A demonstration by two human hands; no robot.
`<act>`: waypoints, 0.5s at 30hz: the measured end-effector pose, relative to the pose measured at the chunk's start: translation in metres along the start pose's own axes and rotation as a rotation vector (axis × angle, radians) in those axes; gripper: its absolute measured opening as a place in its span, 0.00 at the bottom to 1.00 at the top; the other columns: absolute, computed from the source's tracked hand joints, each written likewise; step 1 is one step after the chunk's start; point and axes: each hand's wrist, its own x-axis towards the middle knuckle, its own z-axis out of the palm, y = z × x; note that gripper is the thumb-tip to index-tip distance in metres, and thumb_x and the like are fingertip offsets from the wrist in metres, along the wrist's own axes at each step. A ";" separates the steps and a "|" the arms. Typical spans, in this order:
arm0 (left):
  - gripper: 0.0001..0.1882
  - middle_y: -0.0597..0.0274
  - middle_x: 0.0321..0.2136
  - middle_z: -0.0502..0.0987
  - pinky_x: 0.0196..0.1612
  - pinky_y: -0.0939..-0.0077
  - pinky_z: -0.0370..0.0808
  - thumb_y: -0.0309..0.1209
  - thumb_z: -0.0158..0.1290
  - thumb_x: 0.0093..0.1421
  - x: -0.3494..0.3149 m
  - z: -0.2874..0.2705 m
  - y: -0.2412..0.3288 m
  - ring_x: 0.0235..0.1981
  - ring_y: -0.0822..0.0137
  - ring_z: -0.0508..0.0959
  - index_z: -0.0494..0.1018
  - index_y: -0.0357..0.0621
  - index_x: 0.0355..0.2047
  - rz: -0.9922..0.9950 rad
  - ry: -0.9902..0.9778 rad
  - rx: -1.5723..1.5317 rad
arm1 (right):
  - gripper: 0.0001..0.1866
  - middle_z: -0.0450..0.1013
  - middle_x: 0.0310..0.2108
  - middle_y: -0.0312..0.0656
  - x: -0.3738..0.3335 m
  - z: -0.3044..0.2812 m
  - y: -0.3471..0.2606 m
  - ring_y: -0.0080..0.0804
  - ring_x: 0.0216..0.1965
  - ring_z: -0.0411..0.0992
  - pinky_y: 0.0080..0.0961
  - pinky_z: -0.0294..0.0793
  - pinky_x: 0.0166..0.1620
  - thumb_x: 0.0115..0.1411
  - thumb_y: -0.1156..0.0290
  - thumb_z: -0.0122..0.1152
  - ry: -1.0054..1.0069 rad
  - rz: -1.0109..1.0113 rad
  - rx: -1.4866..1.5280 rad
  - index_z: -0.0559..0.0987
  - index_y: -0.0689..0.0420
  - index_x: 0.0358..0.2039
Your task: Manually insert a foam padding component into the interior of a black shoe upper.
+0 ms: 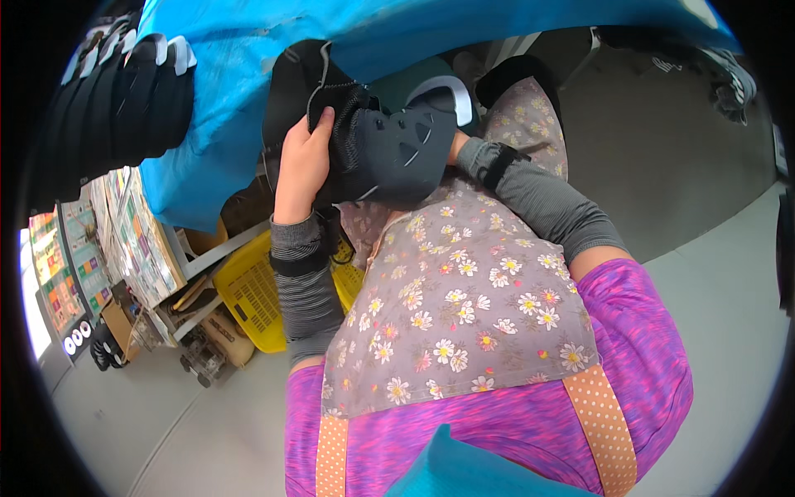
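A black sewn fabric piece [399, 157] is held up above my lap, near the edge of the blue-covered surface. It has a ribbed or mesh part, small eyelets, triangular marks and a pale grey trim along one flap; its exact kind is unclear. My left hand [304, 161] is closed on its left side, with the thumb pressed on the dark cloth. At the piece's right edge my right hand [457, 147] reaches behind it, so its fingers are hidden. A pale grey curved band [447, 89] stands up just beyond the piece.
A blue cover [224, 74] drapes over the surface ahead. On it at the left, several black curved pieces [124, 112] with pale tips are stacked in a row. A yellow plastic basket [257, 294] sits below left, beside a metal frame [219, 253]. A floral apron [472, 298] covers my lap.
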 end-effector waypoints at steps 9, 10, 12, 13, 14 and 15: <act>0.16 0.63 0.30 0.77 0.35 0.80 0.69 0.37 0.48 0.62 -0.022 -0.003 0.025 0.31 0.76 0.74 0.73 0.33 0.38 -0.123 -0.112 -0.017 | 0.19 0.69 0.49 0.45 -0.013 -0.008 0.006 0.39 0.51 0.67 0.33 0.66 0.52 0.58 0.66 0.51 -0.020 0.036 0.054 0.70 0.61 0.49; 0.16 0.63 0.30 0.77 0.35 0.80 0.69 0.37 0.48 0.62 -0.024 -0.003 0.016 0.31 0.76 0.74 0.73 0.33 0.38 -0.126 -0.107 -0.020 | 0.20 0.69 0.49 0.45 -0.013 -0.010 0.007 0.38 0.51 0.67 0.33 0.66 0.52 0.58 0.65 0.51 -0.024 0.037 0.060 0.69 0.61 0.49; 0.16 0.65 0.32 0.76 0.37 0.83 0.68 0.36 0.50 0.61 -0.028 0.001 -0.010 0.33 0.77 0.73 0.73 0.31 0.37 -0.147 -0.079 -0.047 | 0.20 0.68 0.50 0.45 -0.017 -0.016 0.011 0.38 0.51 0.66 0.33 0.66 0.52 0.59 0.64 0.51 -0.038 0.039 0.061 0.69 0.61 0.49; 0.14 0.66 0.34 0.75 0.41 0.84 0.68 0.32 0.52 0.58 -0.029 0.009 0.001 0.35 0.75 0.73 0.72 0.33 0.39 -0.319 -0.021 -0.352 | 0.20 0.68 0.50 0.45 -0.018 -0.018 0.013 0.38 0.51 0.66 0.33 0.65 0.52 0.59 0.64 0.50 -0.047 0.043 0.065 0.69 0.61 0.49; 0.14 0.66 0.34 0.75 0.41 0.84 0.68 0.32 0.52 0.58 -0.029 0.013 0.004 0.35 0.75 0.73 0.72 0.33 0.39 -0.321 -0.021 -0.354 | 0.20 0.68 0.50 0.45 -0.020 -0.019 0.014 0.38 0.51 0.66 0.33 0.65 0.53 0.60 0.63 0.50 -0.051 0.052 0.074 0.69 0.61 0.49; 0.14 0.65 0.35 0.74 0.43 0.83 0.68 0.31 0.52 0.57 -0.028 0.016 0.006 0.37 0.74 0.73 0.72 0.34 0.40 -0.276 -0.065 -0.422 | 0.20 0.68 0.50 0.45 -0.022 -0.020 0.015 0.38 0.52 0.66 0.33 0.65 0.53 0.60 0.63 0.50 -0.060 0.064 0.089 0.69 0.61 0.50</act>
